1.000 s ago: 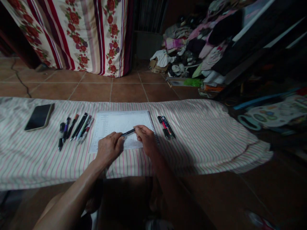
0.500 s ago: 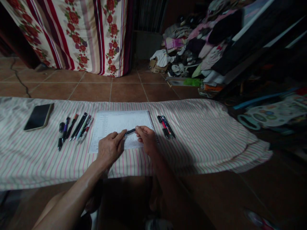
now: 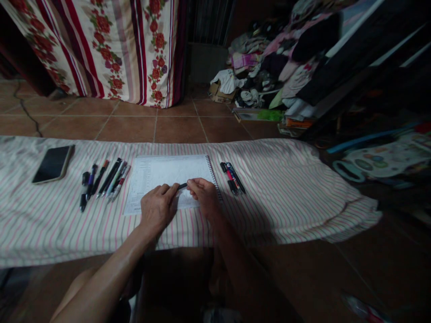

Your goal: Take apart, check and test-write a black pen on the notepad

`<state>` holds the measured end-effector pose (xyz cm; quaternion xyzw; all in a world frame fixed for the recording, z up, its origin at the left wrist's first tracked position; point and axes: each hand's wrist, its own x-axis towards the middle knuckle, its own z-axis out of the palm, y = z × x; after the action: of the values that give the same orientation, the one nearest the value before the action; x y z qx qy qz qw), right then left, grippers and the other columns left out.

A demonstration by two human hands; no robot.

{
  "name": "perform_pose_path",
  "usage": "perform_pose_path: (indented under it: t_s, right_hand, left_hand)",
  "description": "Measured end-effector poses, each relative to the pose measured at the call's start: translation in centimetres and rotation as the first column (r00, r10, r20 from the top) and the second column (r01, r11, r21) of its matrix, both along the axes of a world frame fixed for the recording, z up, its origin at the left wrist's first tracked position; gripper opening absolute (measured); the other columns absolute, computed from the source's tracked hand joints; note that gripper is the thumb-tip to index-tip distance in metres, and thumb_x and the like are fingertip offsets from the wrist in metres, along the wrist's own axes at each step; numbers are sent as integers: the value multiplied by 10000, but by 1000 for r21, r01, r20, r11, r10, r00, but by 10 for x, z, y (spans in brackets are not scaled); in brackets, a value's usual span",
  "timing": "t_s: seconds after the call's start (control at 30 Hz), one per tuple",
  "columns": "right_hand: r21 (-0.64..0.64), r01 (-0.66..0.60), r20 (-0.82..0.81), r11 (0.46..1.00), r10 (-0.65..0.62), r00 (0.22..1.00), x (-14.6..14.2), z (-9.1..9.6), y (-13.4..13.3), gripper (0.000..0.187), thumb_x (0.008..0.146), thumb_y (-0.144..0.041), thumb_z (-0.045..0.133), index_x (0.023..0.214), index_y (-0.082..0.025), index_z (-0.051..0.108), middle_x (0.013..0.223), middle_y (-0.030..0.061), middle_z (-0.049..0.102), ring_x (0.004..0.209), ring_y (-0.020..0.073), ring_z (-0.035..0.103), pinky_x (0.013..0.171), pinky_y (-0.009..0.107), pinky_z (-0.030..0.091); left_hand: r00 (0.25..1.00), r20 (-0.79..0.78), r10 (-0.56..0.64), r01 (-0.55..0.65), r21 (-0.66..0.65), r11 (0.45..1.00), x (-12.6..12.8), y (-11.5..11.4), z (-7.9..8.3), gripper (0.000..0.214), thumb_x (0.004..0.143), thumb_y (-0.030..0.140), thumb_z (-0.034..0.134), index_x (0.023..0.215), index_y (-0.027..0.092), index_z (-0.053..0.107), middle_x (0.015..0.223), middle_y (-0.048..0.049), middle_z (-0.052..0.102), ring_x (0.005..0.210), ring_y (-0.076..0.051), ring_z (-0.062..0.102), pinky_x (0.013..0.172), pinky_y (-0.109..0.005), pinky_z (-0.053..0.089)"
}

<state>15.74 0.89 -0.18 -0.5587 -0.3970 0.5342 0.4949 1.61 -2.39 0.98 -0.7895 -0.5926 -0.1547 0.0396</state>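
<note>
Both hands meet over the lower part of a spiral notebook (image 3: 178, 168) with printed or written pages. A dark pen (image 3: 182, 185) spans the gap between them, roughly level. My left hand (image 3: 157, 204) is closed around its left end, which the fingers cover. My right hand (image 3: 204, 192) pinches the right end between thumb and fingertips. Left of the notebook lies a group of several pens and markers (image 3: 104, 181), side by side on the striped cloth (image 3: 289, 188). A smaller group of pens (image 3: 233, 178) rests just right of the spiral binding.
A phone (image 3: 53, 164) lies face up at the cloth's left. Beyond the cloth are a tiled floor (image 3: 134, 123), a floral curtain (image 3: 124, 54) and a heap of clothes (image 3: 269, 67). At the right stands a pale patterned object (image 3: 380, 159).
My left hand has shifted slightly right and my right hand slightly left along the pen. Less of the pen shows between them. The other pens stay put.
</note>
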Motion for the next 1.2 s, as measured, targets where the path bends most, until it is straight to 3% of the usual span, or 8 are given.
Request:
perform_pose_path:
  t_s: [0.3,0.43,0.6,0.73,0.9,1.07,1.2]
  right_hand:
    - [111,-78,40,991,74,996,-2,-3,1,135,673,-320,574,738,-202,583,563,-50,534,509,90,469,472,205,340]
    - [55,-50,-26,997,51,998,-4,0,-1,239,683,-363,595,849,-197,556,583,-41,565,482,85,460,430,194,328]
    - [6,-59,30,998,59,998,-5,2,-2,257,688,-423,593,645,-175,537,568,-8,589,446,77,436,397,200,274]
    - [34,-55,47,998,54,997,-2,2,-1,222,681,-384,597,625,-173,563,553,-13,594,455,75,426,429,207,283]
    - [50,-87,-19,995,88,996,-1,3,-2,158,670,-314,590,757,-185,615,616,-13,615,518,84,469,449,196,302]
    - [46,-81,-118,996,86,989,-2,6,-3,304,682,-360,598,938,-197,599,659,-19,606,499,74,455,410,180,286]
    - [-14,-60,-26,998,60,998,-3,5,-3,281,689,-450,601,692,-171,572,605,-3,586,469,70,443,391,183,273]
  left_hand:
    - [997,50,65,-61,-78,995,2,1,-1,362,917,362,310,1110,233,588,848,-37,667,701,-175,606,525,-273,306]
    - [997,36,75,-73,-44,996,1,1,-1,373,916,347,302,1123,223,586,819,-47,658,690,-180,600,531,-277,316]
    - [997,3,78,-78,-18,997,2,0,-2,352,901,318,332,1131,234,585,802,-47,658,705,-184,601,537,-278,322]
    - [997,0,73,-73,-49,996,3,-1,0,350,902,319,327,1117,231,588,798,-45,660,683,-182,603,524,-275,311]
    - [994,61,95,-89,-97,991,3,1,0,348,911,335,311,1085,231,593,838,-41,673,666,-177,618,499,-271,292]
    - [991,58,121,-116,-93,989,1,2,-2,354,909,345,312,1083,223,596,846,-41,679,668,-173,623,493,-265,290]
    - [994,57,95,-91,-58,994,2,1,-3,357,909,348,315,1082,227,602,824,-43,676,658,-174,615,497,-270,287]
